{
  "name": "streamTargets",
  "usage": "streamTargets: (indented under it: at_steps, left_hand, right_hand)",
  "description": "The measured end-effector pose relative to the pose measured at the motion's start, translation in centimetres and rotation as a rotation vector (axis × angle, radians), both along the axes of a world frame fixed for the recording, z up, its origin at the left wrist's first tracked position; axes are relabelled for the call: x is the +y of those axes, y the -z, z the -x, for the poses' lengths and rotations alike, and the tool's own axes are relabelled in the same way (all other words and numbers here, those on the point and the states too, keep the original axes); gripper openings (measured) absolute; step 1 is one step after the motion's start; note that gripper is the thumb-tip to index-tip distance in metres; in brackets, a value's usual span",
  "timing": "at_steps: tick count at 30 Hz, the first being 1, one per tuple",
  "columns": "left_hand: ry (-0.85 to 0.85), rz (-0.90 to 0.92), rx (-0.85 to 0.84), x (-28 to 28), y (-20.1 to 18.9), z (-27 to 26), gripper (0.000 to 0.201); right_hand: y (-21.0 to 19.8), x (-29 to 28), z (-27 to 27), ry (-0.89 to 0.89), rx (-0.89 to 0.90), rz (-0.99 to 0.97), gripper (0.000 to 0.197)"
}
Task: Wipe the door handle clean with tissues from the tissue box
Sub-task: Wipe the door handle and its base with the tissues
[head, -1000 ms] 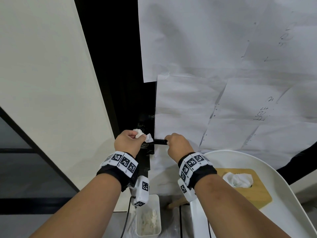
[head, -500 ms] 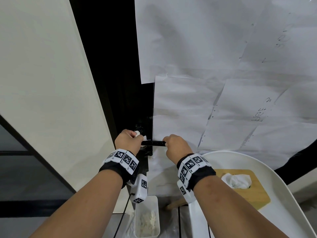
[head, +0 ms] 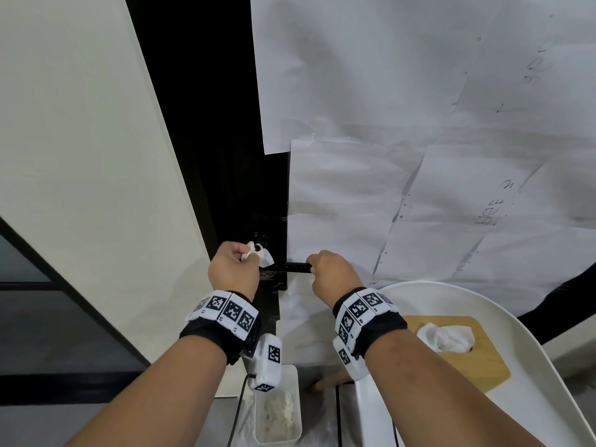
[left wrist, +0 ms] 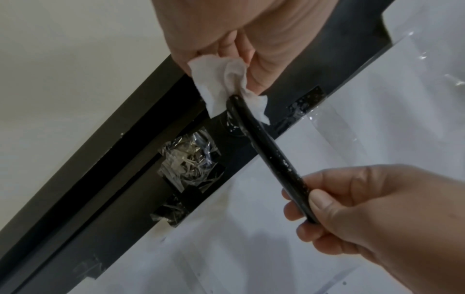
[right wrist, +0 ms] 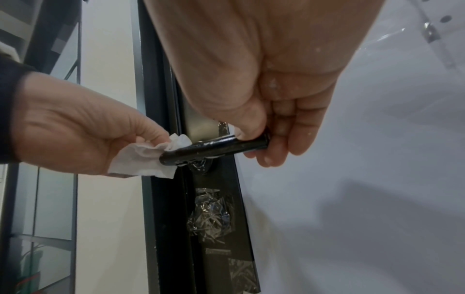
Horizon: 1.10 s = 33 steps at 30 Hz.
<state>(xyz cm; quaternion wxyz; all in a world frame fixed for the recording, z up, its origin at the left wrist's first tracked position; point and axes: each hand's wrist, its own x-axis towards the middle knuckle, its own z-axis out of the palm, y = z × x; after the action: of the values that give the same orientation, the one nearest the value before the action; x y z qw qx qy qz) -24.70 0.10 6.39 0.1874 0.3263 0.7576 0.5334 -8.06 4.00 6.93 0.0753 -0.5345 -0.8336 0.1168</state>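
A person's left hand [head: 233, 269] pinches a crumpled white tissue [head: 263, 255] between thumb and curled fingers and holds it against the rounded pivot end of a black door handle [head: 292, 267], at the dark edge strip of the door [head: 271, 195]. In the left wrist view the tissue [left wrist: 227, 87] folds around that end, its loose corners hanging free on both sides of the bar. Left of this hand stands a pale wall [head: 80, 156], separated from it by the black gap of the frame, so the knuckles have open space on that side.

To the right of the tissue the handle [right wrist: 214, 148] runs level to the right hand [head: 332, 275], which grips its free end, thumb on top and fingers curled beneath (white flecks dot the bar and the palm). A bare length of bar lies between the two hands. Above and right of the right hand, taped white paper sheets [head: 403, 156] cover the door face.

Below and right of the right wrist, a wooden tissue box [head: 464, 350] with a tissue standing out of its slot sits on a white chair [head: 532, 398], well apart from the handle. Beneath the left wrist sits a clear plastic bin [head: 279, 411] holding crumpled tissues.
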Motion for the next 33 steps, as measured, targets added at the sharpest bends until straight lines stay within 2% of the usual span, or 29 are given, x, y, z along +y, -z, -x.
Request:
streamTargets:
  at_steps: [5, 11, 17, 22, 25, 29, 33]
  left_hand:
    - [0.019, -0.071, 0.019, 0.1, -0.7, 0.2, 0.021]
    - [0.117, 0.002, 0.196, -0.1, -0.1, 0.8, 0.026]
    - [0.265, 0.055, 0.288, -1.0, -0.4, 0.6, 0.026]
    - [0.271, 0.153, 0.234, -1.6, -0.6, 1.5, 0.036]
    - [0.236, 0.071, 0.166, -1.9, -0.4, 1.5, 0.036]
    - [0.162, -0.052, 0.065, -2.2, -1.2, 1.4, 0.025]
    - [0.082, -0.105, -0.029, -1.7, -1.2, 1.7, 0.022]
  right_hand:
    - [0.0, 0.0, 0.1, -0.003, -0.003, -0.004, 0.032]
    - [-0.1, -0.1, 0.0, 0.002, 0.01, 0.006, 0.035]
    - [0.0, 0.0, 0.2, 0.009, 0.005, -0.003, 0.034]
    - [0.1, -0.1, 0.3, 0.015, 0.004, -0.002, 0.035]
    - [0.1, -0.1, 0.3, 0.019, 0.006, -0.009, 0.033]
    - [0.0, -0.3, 0.3, 0.026, 0.004, -0.012, 0.032]
    - [0.1, -0.3, 0.3, 0.033, 0.015, -0.013, 0.032]
